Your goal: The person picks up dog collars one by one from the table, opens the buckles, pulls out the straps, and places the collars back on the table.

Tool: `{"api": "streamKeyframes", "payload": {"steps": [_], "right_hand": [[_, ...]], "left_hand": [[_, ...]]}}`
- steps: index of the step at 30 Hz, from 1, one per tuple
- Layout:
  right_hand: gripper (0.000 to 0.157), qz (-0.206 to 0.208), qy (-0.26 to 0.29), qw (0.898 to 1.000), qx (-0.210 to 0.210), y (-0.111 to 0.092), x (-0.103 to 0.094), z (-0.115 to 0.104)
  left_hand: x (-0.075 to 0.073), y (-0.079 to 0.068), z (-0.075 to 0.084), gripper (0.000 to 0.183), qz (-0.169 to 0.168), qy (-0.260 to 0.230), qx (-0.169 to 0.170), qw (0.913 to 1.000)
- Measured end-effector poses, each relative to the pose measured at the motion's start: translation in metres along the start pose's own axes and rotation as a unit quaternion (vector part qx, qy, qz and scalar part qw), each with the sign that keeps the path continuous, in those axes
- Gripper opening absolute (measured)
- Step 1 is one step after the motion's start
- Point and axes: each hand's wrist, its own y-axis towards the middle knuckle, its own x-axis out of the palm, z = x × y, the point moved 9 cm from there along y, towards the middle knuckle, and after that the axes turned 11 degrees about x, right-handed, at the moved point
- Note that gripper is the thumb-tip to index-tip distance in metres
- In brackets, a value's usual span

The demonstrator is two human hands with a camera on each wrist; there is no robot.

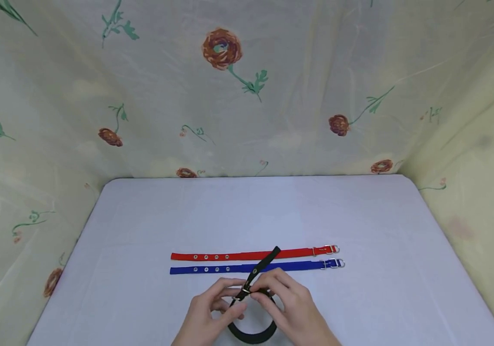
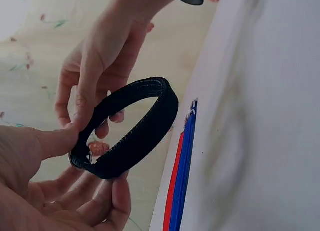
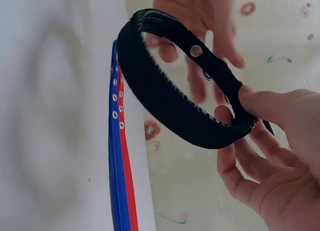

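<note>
A black collar (image 1: 253, 338) is bent into a loop, its strap end (image 1: 268, 258) passing through the metal buckle (image 1: 245, 290) and pointing up and away. My left hand (image 1: 205, 310) holds the loop beside the buckle, thumb on the near side and fingers behind. My right hand (image 1: 292, 300) pinches the collar on the buckle's other side between thumb and fingers. In the right wrist view, a metal eyelet (image 3: 196, 51) shows on the black strap. Both wrist views show the loop (image 2: 145, 141) held above the table.
Beyond the hands, a red collar (image 1: 255, 255) and a blue collar (image 1: 281, 266) lie flat and parallel, buckles to the right, eyelets to the left. They rest on a white-covered table (image 1: 143, 216). Flower-patterned cloth (image 1: 294, 72) hangs behind and at both sides.
</note>
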Motion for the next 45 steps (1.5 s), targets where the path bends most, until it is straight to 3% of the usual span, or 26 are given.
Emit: {"api": "streamKeyframes", "payload": {"steps": [7,15,22,34,45], "right_hand": [[0.023,0.021,0.005,0.999,0.026,0.002,-0.006,0.007],[0.030,0.071,-0.026,0.996,0.039,0.003,-0.016,0.012],[0.031,0.132,-0.041,0.984,0.112,0.004,-0.036,0.026],[0.032,0.113,-0.044,0.985,0.125,0.003,-0.033,0.026],[0.032,0.052,-0.019,0.997,0.061,0.002,-0.011,0.014]], "left_hand": [[-0.005,0.000,-0.003,0.042,-0.002,-0.025,0.004,0.9997],[-0.009,0.001,-0.005,0.044,0.007,-0.005,-0.012,0.9999],[-0.012,0.001,-0.011,0.033,0.025,-0.010,-0.040,0.9988],[-0.007,0.002,-0.011,0.033,0.005,-0.010,-0.043,0.9990],[-0.006,0.004,-0.005,0.036,-0.015,-0.007,-0.013,0.9998]]}}
